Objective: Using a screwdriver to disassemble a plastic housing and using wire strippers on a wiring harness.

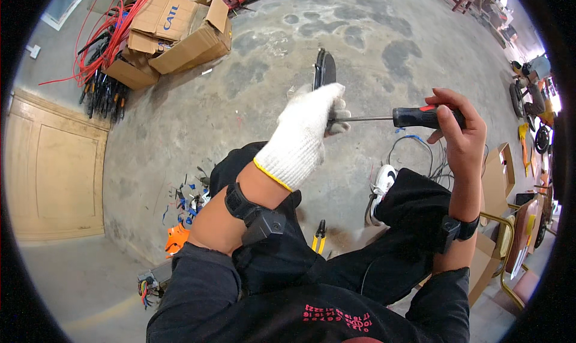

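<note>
In a white knitted glove with a yellow cuff edge, my left hand (306, 127) is closed around a dark curved part (326, 70). Its rounded black end sticks out beyond the glove; the rest is hidden, so its kind is unclear. My bare right hand (459, 124) grips the black and red handle of a screwdriver (414, 117). The metal shaft runs left to my gloved fingers, and its tip is hidden there against or beside the held part.
Cardboard boxes (180, 34) with red cables (123, 28) stand at the far left. Yellow-handled pliers (319, 238) lie on the floor between my legs. Small scraps (191, 199) and an orange piece (177, 239) are at left. Dark cables (420, 157) lie beyond my right shoe.
</note>
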A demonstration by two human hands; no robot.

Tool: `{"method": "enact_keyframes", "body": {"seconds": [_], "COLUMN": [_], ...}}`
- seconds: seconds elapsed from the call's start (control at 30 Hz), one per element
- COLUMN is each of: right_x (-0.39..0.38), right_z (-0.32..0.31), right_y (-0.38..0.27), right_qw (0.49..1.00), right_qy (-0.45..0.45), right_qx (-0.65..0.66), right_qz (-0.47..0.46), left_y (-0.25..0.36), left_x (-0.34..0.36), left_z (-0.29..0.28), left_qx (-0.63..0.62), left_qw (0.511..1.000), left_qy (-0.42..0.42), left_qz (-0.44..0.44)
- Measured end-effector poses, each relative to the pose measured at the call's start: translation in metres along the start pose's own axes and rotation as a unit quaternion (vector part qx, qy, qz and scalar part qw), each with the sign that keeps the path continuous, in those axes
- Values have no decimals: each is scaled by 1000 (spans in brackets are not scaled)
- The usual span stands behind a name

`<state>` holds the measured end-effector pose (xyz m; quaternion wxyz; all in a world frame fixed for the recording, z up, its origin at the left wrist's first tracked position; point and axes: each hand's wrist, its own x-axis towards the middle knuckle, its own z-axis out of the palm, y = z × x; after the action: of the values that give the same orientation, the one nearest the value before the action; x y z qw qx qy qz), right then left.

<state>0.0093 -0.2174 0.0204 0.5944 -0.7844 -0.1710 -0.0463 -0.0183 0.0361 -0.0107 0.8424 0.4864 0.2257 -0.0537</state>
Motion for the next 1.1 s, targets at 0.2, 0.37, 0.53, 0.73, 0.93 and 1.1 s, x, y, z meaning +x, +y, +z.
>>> {"method": "enact_keyframes", "body": {"seconds": [0.2,0.37,0.53,0.73,0.93,1.1], "right_x": [13,1,-4,-4,0,-4], "right_z": [-4,6,-6,5,16,20], "right_y": [9,16,13,-11,-3,9], "right_qw": [990,989,992,998,986,992], "right_qy": [25,-26,-76,-28,39,-14], "right_qx": [-26,9,47,35,-64,16], "right_qz": [137,-145,-88,49,147,122], "left_y": [-3,5,7,1,-1,7], "left_x": [1,3,-6,-4,9,9], "left_z": [3,2,6,4,-8,-11], "left_qx": [-20,-26,28,28,2,25], "left_qw": [1000,998,996,996,998,991], "left_qy": [3,42,38,70,44,39], "left_qz": [5,32,71,44,55,124]}}
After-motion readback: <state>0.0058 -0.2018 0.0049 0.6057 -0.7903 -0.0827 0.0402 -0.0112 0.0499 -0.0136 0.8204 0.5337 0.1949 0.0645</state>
